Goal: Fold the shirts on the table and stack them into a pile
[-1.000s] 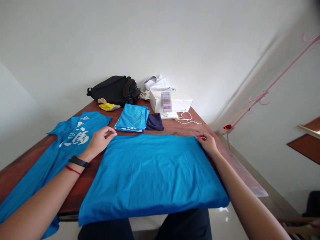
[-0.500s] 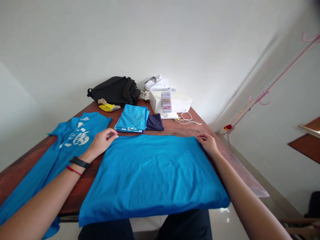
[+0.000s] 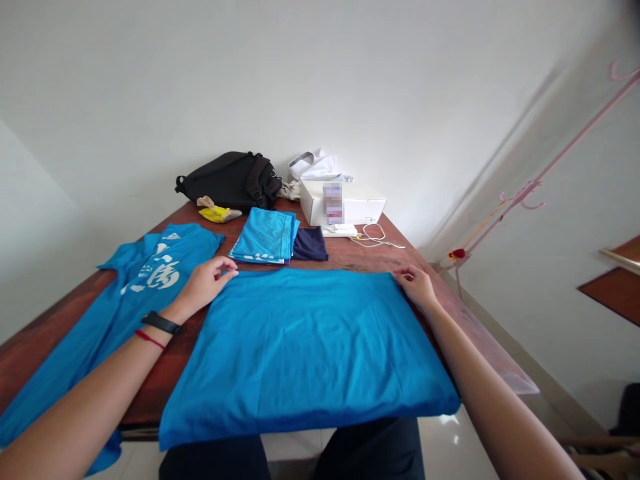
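Seen from the person's head, a flat rectangle of bright blue cloth [image 3: 305, 353] lies on a reddish-brown wooden table [image 3: 165, 387], its near edge overhanging toward the person's lap. The step in hand appears to be work at the cloth's far edge, where both hands sit; shifting that edge would call for fingers closing firmly on it. Both arms reach forward and slightly inward. The left hand [image 3: 203, 285], with a black wristband [image 3: 161, 323] and a red string [image 3: 150, 340] at the wrist, curls at the far left corner, its fingertips [image 3: 223, 263] drawn narrow against the thumb; whether they hold cloth is impossible to tell. The right hand [image 3: 417, 288] lies at the far right corner, fingers close together, with no clear grip. A blue printed T-shirt [image 3: 150, 280] lies beside the left hand; a folded blue stack [image 3: 263, 237] and folded navy cloth [image 3: 310, 245] sit beyond
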`<control>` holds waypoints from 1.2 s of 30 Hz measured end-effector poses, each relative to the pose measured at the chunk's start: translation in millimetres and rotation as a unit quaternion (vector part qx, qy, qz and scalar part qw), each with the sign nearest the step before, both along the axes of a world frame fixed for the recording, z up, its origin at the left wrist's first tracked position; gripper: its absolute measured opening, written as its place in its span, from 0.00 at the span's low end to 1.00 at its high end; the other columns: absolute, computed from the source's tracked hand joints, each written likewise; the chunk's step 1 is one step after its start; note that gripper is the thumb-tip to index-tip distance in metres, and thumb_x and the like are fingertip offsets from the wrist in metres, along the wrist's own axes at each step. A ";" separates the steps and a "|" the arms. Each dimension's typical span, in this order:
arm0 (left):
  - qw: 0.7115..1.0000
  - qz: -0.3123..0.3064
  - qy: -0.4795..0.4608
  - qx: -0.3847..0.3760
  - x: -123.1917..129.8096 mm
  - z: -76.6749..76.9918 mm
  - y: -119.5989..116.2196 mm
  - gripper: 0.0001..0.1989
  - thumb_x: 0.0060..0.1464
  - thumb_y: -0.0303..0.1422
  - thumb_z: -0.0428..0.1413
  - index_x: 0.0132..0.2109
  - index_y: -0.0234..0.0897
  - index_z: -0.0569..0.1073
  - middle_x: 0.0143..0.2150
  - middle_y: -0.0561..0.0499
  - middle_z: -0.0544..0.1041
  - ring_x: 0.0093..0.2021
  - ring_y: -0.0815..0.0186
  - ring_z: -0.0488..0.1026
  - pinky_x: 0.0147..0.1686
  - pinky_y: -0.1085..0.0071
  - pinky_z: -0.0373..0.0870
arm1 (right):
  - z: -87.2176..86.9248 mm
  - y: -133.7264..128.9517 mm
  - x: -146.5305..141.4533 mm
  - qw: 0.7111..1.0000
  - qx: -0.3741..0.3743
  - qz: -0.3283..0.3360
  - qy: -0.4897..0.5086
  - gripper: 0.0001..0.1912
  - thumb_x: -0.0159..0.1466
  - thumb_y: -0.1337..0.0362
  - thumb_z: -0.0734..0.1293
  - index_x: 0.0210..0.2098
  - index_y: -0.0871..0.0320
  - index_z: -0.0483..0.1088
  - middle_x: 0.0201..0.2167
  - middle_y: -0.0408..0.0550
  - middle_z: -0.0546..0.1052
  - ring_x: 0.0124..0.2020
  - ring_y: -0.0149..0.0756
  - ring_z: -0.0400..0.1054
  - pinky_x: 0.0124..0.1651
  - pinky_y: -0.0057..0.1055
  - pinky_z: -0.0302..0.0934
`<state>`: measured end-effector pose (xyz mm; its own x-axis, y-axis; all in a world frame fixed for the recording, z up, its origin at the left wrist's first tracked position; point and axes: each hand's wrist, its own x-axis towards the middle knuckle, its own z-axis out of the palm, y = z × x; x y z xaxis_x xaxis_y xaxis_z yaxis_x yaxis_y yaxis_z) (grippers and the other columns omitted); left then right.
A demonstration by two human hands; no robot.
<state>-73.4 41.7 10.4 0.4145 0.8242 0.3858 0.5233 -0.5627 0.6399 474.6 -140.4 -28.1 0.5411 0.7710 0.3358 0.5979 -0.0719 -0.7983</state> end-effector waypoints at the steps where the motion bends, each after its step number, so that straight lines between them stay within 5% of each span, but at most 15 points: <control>1: 1.000 0.000 0.000 -0.001 0.3 0.4 -0.5 0.19 0.59 0.50 0.58 0.43 0.40 0.76 0.45 0.46 0.82 0.39 0.57 0.79 0.42 0.63 0.75 | 0.1 -0.1 0.0 1.000 -0.001 0.000 -0.001 0.20 0.54 0.46 0.72 0.31 0.57 0.76 0.25 0.49 0.79 0.25 0.39 0.69 0.29 0.33 0.60; 36: 1.000 -0.018 0.017 0.009 -0.1 -0.5 0.2 0.17 0.60 0.48 0.57 0.43 0.38 0.76 0.43 0.47 0.81 0.36 0.60 0.76 0.39 0.66 0.71 | -1.8 0.5 2.9 1.000 -0.016 -0.003 -0.018 0.21 0.55 0.46 0.71 0.33 0.59 0.76 0.25 0.49 0.78 0.25 0.39 0.70 0.29 0.32 0.59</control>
<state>-73.5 41.9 9.9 0.4566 0.8014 0.3864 0.5241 -0.5932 0.6111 477.6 -140.0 -29.9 0.5336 0.7786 0.3302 0.6257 -0.1008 -0.7735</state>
